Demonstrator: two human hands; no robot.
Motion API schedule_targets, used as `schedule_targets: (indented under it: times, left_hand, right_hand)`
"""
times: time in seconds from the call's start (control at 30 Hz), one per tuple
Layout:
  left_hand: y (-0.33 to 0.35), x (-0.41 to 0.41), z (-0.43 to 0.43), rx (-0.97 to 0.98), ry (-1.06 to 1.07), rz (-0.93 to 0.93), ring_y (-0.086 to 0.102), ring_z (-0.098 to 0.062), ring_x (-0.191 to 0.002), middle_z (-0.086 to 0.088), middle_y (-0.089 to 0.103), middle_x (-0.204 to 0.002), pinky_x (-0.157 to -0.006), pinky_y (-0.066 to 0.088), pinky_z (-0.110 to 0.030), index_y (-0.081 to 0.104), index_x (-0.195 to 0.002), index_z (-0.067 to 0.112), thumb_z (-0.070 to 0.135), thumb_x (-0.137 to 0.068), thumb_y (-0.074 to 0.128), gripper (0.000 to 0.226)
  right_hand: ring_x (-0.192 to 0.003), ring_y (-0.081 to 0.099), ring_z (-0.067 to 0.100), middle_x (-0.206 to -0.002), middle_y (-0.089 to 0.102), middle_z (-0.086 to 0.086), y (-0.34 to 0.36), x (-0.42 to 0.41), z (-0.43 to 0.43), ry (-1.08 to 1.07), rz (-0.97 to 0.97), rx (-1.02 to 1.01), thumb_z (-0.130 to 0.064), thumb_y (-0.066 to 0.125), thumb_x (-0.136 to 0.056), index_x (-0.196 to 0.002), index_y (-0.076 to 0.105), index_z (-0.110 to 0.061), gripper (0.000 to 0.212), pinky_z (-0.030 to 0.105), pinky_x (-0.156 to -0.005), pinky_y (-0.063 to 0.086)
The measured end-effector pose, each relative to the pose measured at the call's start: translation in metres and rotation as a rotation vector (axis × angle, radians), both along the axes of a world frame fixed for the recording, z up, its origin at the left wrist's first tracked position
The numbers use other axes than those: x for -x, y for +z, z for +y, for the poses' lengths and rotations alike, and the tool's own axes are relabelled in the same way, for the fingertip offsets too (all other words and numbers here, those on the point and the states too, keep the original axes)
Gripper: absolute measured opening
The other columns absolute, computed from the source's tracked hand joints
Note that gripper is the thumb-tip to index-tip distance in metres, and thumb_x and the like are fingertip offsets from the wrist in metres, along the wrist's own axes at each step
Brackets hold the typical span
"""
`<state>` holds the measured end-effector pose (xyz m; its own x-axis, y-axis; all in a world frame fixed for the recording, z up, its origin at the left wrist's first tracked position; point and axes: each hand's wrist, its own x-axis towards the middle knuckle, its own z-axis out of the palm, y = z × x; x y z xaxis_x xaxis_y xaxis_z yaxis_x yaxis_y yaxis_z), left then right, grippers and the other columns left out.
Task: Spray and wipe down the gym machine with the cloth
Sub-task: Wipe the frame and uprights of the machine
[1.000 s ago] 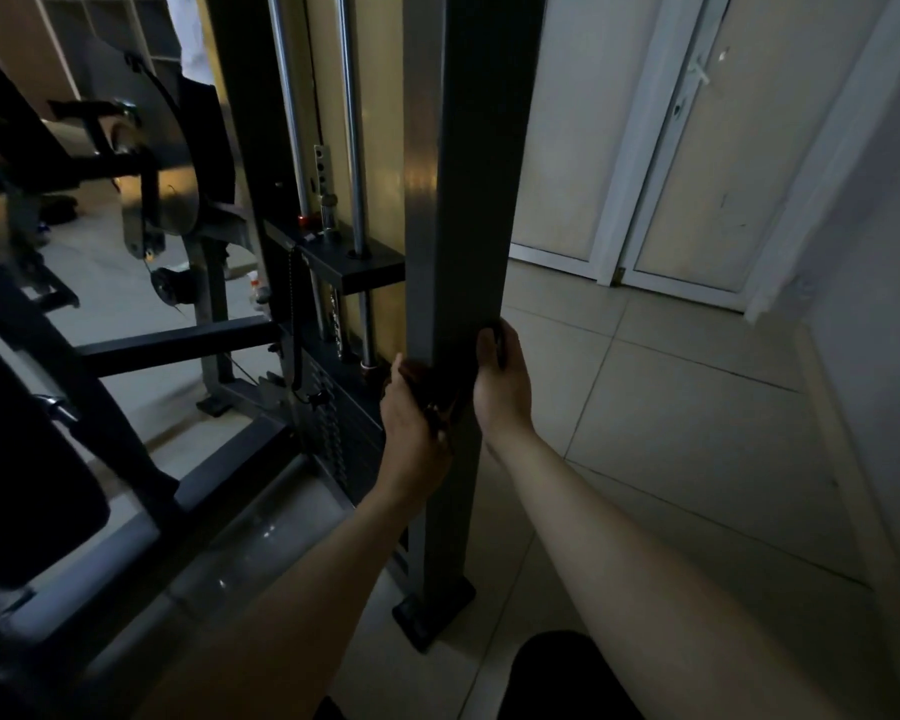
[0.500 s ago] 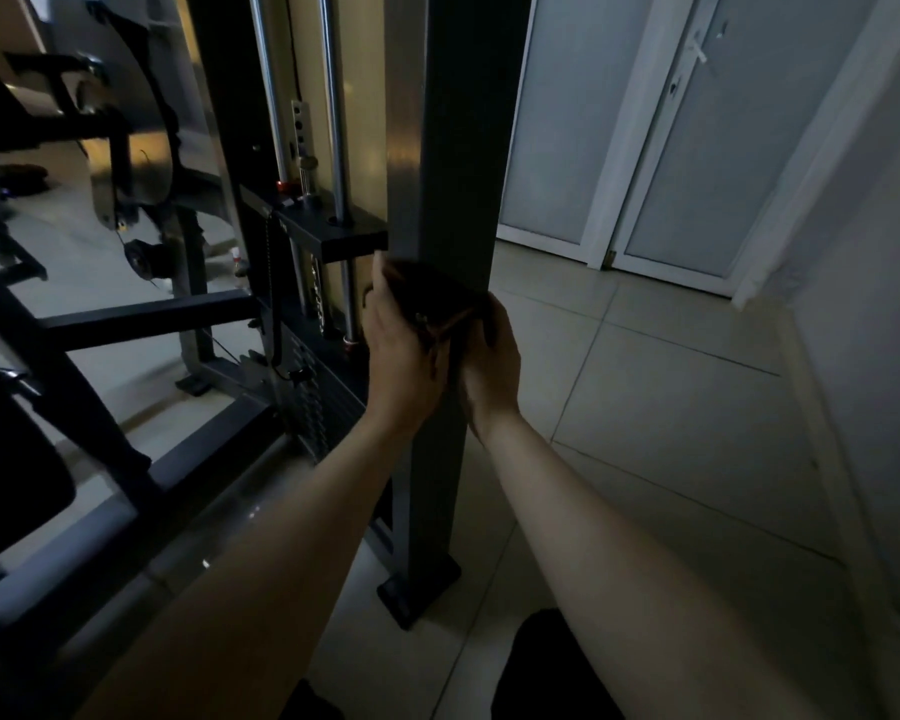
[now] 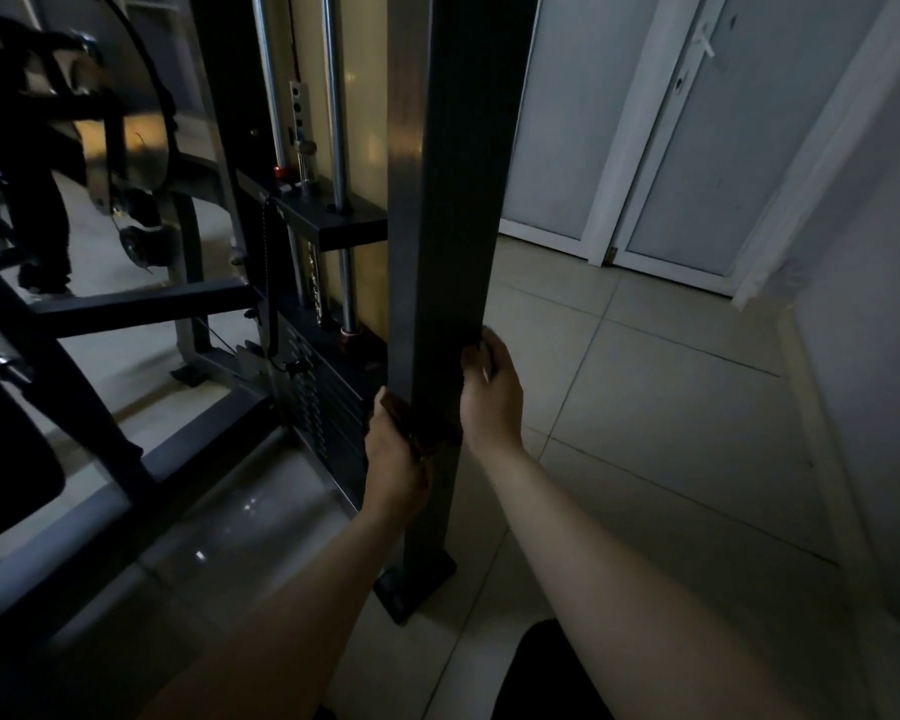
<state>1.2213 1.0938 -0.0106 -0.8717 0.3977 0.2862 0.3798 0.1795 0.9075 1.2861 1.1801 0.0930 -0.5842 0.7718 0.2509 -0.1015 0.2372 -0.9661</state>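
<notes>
Head view: the cloth [image 3: 430, 433] is dark and soft. It lies wrapped across the near face of the post [image 3: 437, 226] of the machine [image 3: 141, 304], low down, somewhat above the foot plate [image 3: 417, 584]. I judge it light and limp, with no shape of its own. It is best held by its two ends and kept tight against the metal, otherwise it may fold and slip. The post is stiff, smooth painted steel. It could be slippery where it is wet, but this dim light does not show wetness.

The left hand [image 3: 393, 459] is at the left side of the post, with its fingers curled round the cloth and pressing it to the metal. Its forearm comes up from below with the wrist nearly straight. The right hand [image 3: 492, 397] sits a little higher on the right side, fingers hooked round the right edge of the post. Whether an end of the cloth lies under these fingers I cannot tell. Beyond the left hand stands the weight stack [image 3: 328, 402], and the floor [image 3: 671, 407] is tiled.
</notes>
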Motion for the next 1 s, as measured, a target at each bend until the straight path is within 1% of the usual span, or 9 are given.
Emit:
schedule_targets:
  times: [0.1, 0.23, 0.3, 0.4, 0.6, 0.73, 0.83, 0.9, 1.0]
  left_hand:
    - [0.022, -0.02, -0.024, 0.016, -0.026, 0.069, 0.051, -0.025, -0.131, -0.008, 0.05, -0.141, -0.109, 0.045, -0.051, 0.038, -0.15, 0.018, 0.0, -0.088, 0.06, 0.068]
    - [0.086, -0.06, -0.041, -0.2, -0.247, 0.145, 0.05, 0.0, -0.124, 0.003, 0.048, -0.134, -0.106, 0.045, -0.022, 0.038, -0.144, 0.024, -0.005, -0.092, 0.059, 0.064]
    - [0.119, -0.063, -0.038, -0.28, -0.356, 0.041, 0.056, 0.006, -0.107, 0.004, 0.051, -0.122, -0.095, 0.053, -0.024, 0.037, -0.13, 0.032, 0.003, -0.094, 0.055, 0.049]
    - [0.157, -0.057, -0.031, -0.333, -0.351, 0.022, 0.062, -0.007, -0.095, -0.007, 0.056, -0.109, -0.08, 0.055, -0.028, 0.043, -0.114, 0.026, 0.019, -0.089, 0.055, 0.029]
    - [0.201, -0.054, -0.022, -0.063, -0.347, 0.476, 0.051, 0.001, -0.11, 0.007, 0.047, -0.131, -0.093, 0.049, -0.019, 0.053, -0.13, 0.023, 0.029, -0.092, 0.059, 0.039]
    - [0.209, -0.044, -0.02, -0.088, -0.067, 0.766, 0.047, -0.014, -0.131, 0.0, 0.052, -0.145, -0.11, 0.038, -0.037, 0.055, -0.14, 0.019, 0.042, -0.096, 0.054, 0.049]
    - [0.203, -0.024, -0.021, -0.173, 0.042, 0.679, 0.032, -0.014, -0.136, -0.005, 0.041, -0.149, -0.108, 0.032, -0.024, 0.049, -0.14, 0.019, 0.037, -0.096, 0.06, 0.049]
    - [0.196, -0.009, -0.017, -0.156, 0.031, 0.551, 0.025, -0.02, -0.142, -0.006, 0.028, -0.155, -0.11, 0.033, -0.032, 0.039, -0.145, 0.024, 0.03, -0.097, 0.064, 0.055]
    - [0.185, 0.003, -0.004, -0.2, -0.119, 0.327, 0.025, -0.019, -0.149, 0.002, 0.022, -0.159, -0.117, 0.037, -0.05, 0.021, -0.154, 0.033, 0.008, -0.095, 0.062, 0.075]
  right_hand:
    - [-0.11, 0.051, 0.002, -0.13, 0.045, -0.008, -0.024, -0.02, -0.012, -0.089, -0.011, 0.046, -0.046, 0.054, -0.099, -0.133, 0.046, -0.03, 0.039, 0.013, -0.081, 0.043]
    - [-0.101, 0.06, 0.029, -0.108, 0.057, 0.005, -0.031, -0.029, -0.041, 0.043, 0.127, 0.126, -0.058, 0.05, -0.09, -0.112, 0.05, -0.026, 0.039, 0.049, -0.085, 0.055]
    - [-0.103, 0.061, 0.036, -0.111, 0.06, 0.015, -0.021, -0.029, -0.047, 0.147, 0.194, 0.181, -0.063, 0.046, -0.092, -0.12, 0.052, -0.015, 0.056, 0.061, -0.092, 0.051]
    - [-0.107, 0.063, 0.033, -0.118, 0.062, 0.016, 0.015, -0.028, -0.04, 0.19, 0.264, 0.274, -0.06, 0.048, -0.094, -0.124, 0.054, -0.015, 0.055, 0.052, -0.095, 0.053]
    - [-0.108, 0.063, 0.025, -0.112, 0.065, 0.012, 0.067, -0.017, -0.017, 0.452, 0.633, 0.55, -0.041, 0.061, -0.089, -0.119, 0.061, -0.012, 0.041, 0.039, -0.094, 0.052]
    - [-0.105, 0.061, 0.027, -0.112, 0.062, 0.014, 0.102, -0.008, -0.01, 0.287, 0.75, 0.601, -0.038, 0.053, -0.095, -0.118, 0.061, -0.01, 0.037, 0.039, -0.097, 0.045]
    - [-0.079, 0.062, 0.013, -0.091, 0.062, 0.006, 0.136, -0.004, 0.009, -0.106, 0.722, 0.463, -0.02, 0.045, -0.102, -0.104, 0.059, -0.01, 0.018, 0.025, -0.072, 0.052]
    - [-0.069, 0.059, 0.006, -0.086, 0.057, -0.001, 0.155, 0.003, 0.018, -0.215, 0.656, 0.345, -0.019, 0.04, -0.102, -0.097, 0.055, -0.017, 0.016, 0.021, -0.061, 0.05]
    - [-0.089, 0.066, 0.015, -0.105, 0.061, -0.002, 0.173, 0.018, 0.021, -0.27, 0.555, 0.17, -0.027, 0.041, -0.1, -0.101, 0.05, -0.036, 0.013, 0.032, -0.079, 0.059]
